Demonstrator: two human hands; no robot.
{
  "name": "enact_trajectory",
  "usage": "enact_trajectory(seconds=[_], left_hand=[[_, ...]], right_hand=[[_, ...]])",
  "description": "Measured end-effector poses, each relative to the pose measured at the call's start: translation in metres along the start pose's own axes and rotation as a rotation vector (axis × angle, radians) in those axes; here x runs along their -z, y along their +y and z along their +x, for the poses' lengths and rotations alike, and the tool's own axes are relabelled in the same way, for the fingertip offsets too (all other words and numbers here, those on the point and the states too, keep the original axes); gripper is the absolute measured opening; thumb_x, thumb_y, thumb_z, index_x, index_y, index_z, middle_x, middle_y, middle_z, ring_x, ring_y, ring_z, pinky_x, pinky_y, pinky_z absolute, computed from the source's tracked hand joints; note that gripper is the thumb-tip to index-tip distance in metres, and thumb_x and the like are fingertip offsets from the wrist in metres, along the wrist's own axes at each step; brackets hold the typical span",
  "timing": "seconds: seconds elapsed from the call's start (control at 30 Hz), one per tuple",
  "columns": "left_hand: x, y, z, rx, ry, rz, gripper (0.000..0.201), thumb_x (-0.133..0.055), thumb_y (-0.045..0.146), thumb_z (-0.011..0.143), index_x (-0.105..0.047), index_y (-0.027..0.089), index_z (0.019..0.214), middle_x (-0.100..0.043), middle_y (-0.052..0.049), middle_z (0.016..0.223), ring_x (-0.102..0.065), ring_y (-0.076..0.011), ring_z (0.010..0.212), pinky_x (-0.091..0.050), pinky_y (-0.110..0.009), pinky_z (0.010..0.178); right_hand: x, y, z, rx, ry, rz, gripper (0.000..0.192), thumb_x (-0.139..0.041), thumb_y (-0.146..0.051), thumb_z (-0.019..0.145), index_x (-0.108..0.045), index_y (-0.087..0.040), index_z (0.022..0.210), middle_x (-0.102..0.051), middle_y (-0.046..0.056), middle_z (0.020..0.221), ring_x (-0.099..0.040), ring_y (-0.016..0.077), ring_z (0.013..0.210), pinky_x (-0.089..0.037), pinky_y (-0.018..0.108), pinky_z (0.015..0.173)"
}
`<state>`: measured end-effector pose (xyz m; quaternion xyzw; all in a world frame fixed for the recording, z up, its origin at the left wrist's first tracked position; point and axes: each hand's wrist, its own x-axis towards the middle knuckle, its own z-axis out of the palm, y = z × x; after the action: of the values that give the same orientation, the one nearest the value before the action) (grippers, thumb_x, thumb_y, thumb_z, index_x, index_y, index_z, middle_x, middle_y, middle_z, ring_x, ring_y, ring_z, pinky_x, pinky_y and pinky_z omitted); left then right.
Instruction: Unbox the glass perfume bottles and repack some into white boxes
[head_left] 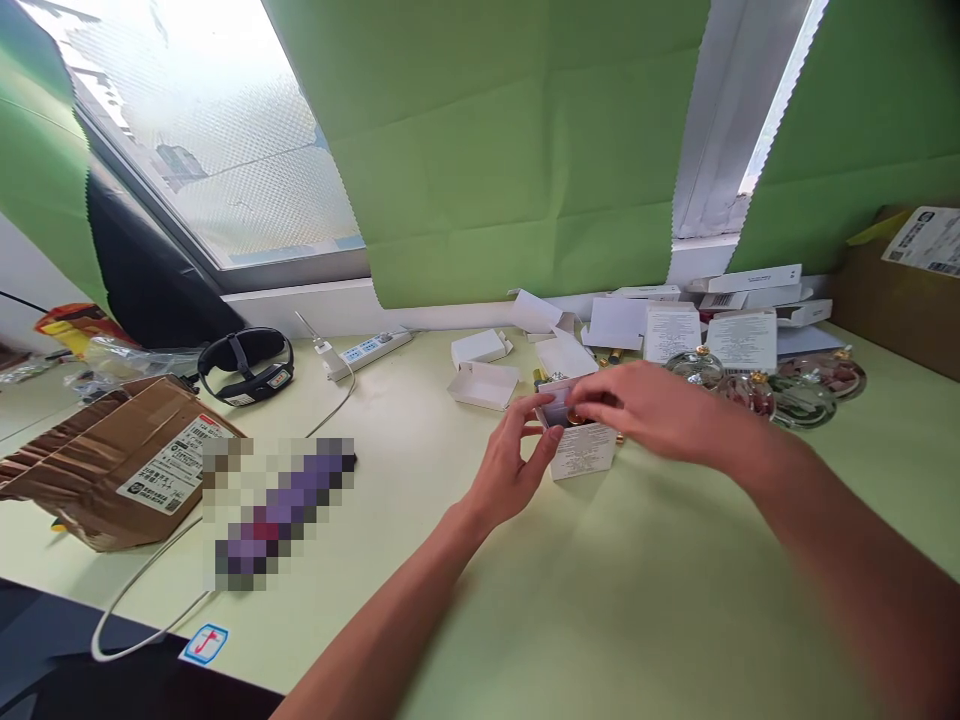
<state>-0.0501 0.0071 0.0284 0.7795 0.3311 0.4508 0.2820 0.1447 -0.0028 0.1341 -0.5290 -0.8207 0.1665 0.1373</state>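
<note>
A small white printed box [583,453] stands upright on the table with its top open. My left hand [508,455] grips its left side, fingers behind the rim and thumb at the near corner. Over the opening, my right hand [634,400] has its fingers closed and pointing down into the box. A small gold-coloured thing [575,416] shows at the right fingertips; the rest of it is hidden inside. To the right lie several round clear glass bottles [802,400] with gold tops, apart from both hands.
Opened white cartons [484,385] and flat printed boxes [742,340] lie along the back. A brown carton [900,290] stands at far right. On the left are a torn cardboard box [112,460], a black headset [246,368], a power strip [375,348] and a cable [127,595].
</note>
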Motion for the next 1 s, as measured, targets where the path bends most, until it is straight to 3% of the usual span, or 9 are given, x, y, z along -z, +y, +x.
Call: enact_trajectory(seconds=[0.17, 0.3, 0.43, 0.67, 1.0], left_hand=[[0.000, 0.000, -0.001, 0.003, -0.003, -0.017, 0.038, -0.050, 0.030, 0.096, -0.040, 0.028, 0.133, -0.057, -0.007, 0.128, -0.058, -0.0165, 0.110, -0.053, -0.033, 0.094], [0.000, 0.001, -0.002, 0.008, -0.003, -0.031, 0.038, -0.050, 0.029, 0.096, -0.040, 0.028, 0.132, -0.058, -0.006, 0.127, -0.058, -0.0170, 0.111, -0.053, -0.034, 0.094], [-0.001, -0.001, -0.002, 0.000, 0.000, -0.028, 0.039, -0.050, 0.029, 0.096, -0.039, 0.028, 0.133, -0.057, -0.007, 0.127, -0.057, -0.0171, 0.111, -0.052, -0.033, 0.092], [-0.001, -0.004, -0.003, -0.037, -0.015, -0.005, 0.030, -0.047, 0.026, 0.097, -0.043, 0.027, 0.126, -0.057, -0.007, 0.122, -0.057, -0.0150, 0.106, -0.051, -0.032, 0.092], [0.000, 0.000, -0.002, 0.003, -0.038, -0.005, 0.037, -0.044, 0.029, 0.098, -0.042, 0.028, 0.134, -0.054, -0.007, 0.127, -0.055, -0.0155, 0.109, -0.049, -0.032, 0.095]], right_hand=[[0.024, 0.026, -0.007, -0.090, 0.121, 0.191, 0.033, -0.052, -0.050, 0.088, -0.068, -0.028, 0.107, -0.070, 0.003, 0.097, -0.063, 0.0176, 0.079, -0.044, 0.027, 0.062], [0.026, 0.049, -0.007, -0.133, -0.073, 0.302, 0.046, -0.055, -0.059, 0.084, -0.060, -0.030, 0.120, -0.068, 0.004, 0.095, -0.060, 0.0180, 0.078, -0.043, 0.027, 0.061], [0.018, 0.059, -0.003, -0.092, -0.245, 0.424, 0.044, -0.059, -0.056, 0.083, -0.062, -0.030, 0.117, -0.066, 0.003, 0.098, -0.058, 0.0172, 0.081, -0.040, 0.026, 0.062], [0.012, 0.064, 0.000, -0.028, -0.329, 0.557, 0.030, -0.056, -0.049, 0.087, -0.064, -0.027, 0.106, -0.063, 0.002, 0.095, -0.056, 0.0162, 0.085, -0.041, 0.025, 0.068], [0.010, 0.069, 0.001, -0.026, -0.401, 0.600, 0.026, -0.054, -0.043, 0.090, -0.061, -0.028, 0.108, -0.063, 0.002, 0.094, -0.057, 0.0173, 0.087, -0.045, 0.027, 0.073]])
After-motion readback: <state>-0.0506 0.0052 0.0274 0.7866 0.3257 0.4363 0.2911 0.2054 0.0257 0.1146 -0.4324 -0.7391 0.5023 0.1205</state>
